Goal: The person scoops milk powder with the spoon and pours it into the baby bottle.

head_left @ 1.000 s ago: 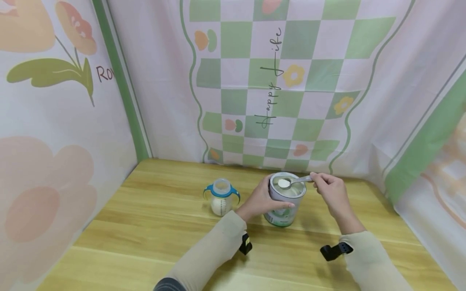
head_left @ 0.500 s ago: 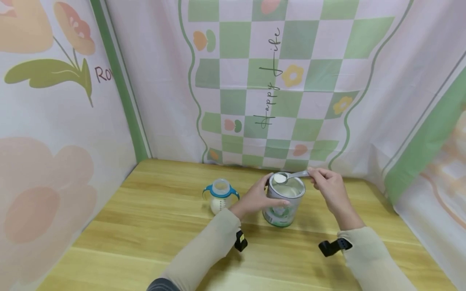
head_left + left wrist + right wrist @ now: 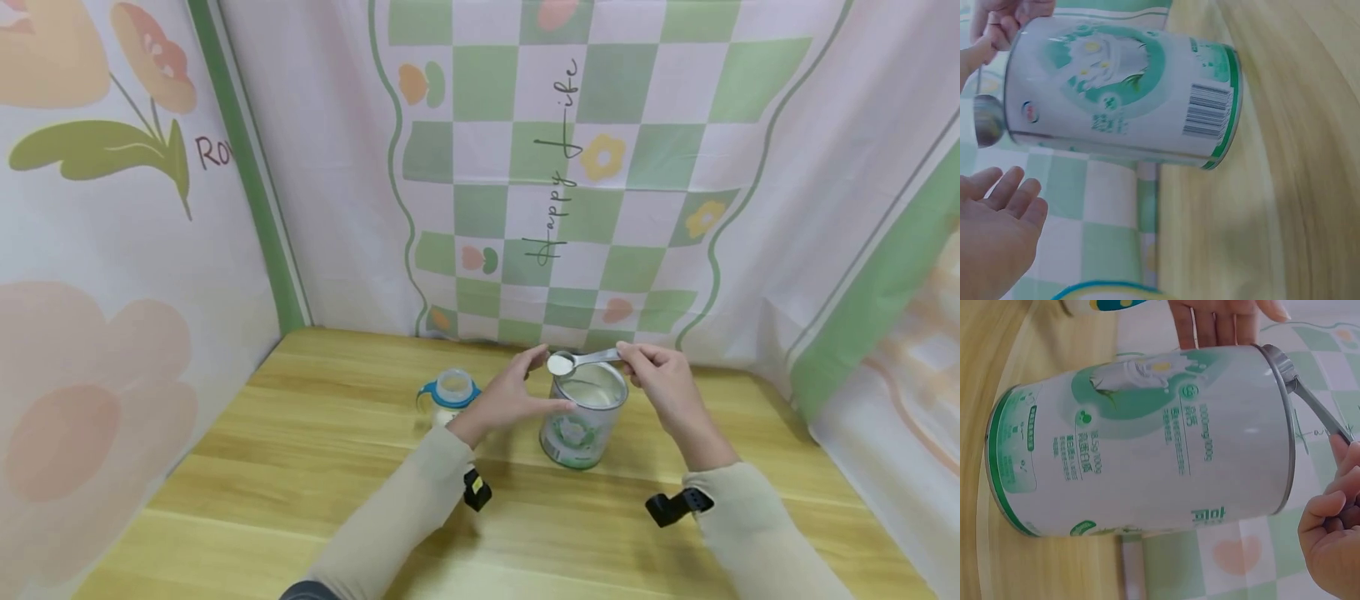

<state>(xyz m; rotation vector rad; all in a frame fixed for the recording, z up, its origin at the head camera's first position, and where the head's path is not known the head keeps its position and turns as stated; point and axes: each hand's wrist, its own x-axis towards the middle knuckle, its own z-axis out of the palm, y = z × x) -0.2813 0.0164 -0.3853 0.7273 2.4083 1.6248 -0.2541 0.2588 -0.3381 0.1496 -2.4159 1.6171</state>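
Note:
A milk powder can (image 3: 573, 442), white and green with its top off, stands upright on the table. My right hand (image 3: 663, 387) pinches the handle of a metal measuring spoon (image 3: 597, 357) between thumb and fingers. White powder fills the spoon's bowl, which is over the left part of the can's rim. Beside the can, my left hand (image 3: 506, 400) has its fingers spread and holds nothing; the left wrist view shows a gap between that hand and the can. To the left is a baby bottle (image 3: 454, 385) with blue handles, partly hidden by the left hand.
The wooden table (image 3: 285, 467) extends around the can and bottle. A curtain (image 3: 555, 208) with green and white checks hangs behind its far edge. Another patterned curtain (image 3: 112, 250) closes off the left side.
The filled spoon has risen from inside the can and moved left to its rim. My left hand has let go of the can and shifted left, in front of the bottle.

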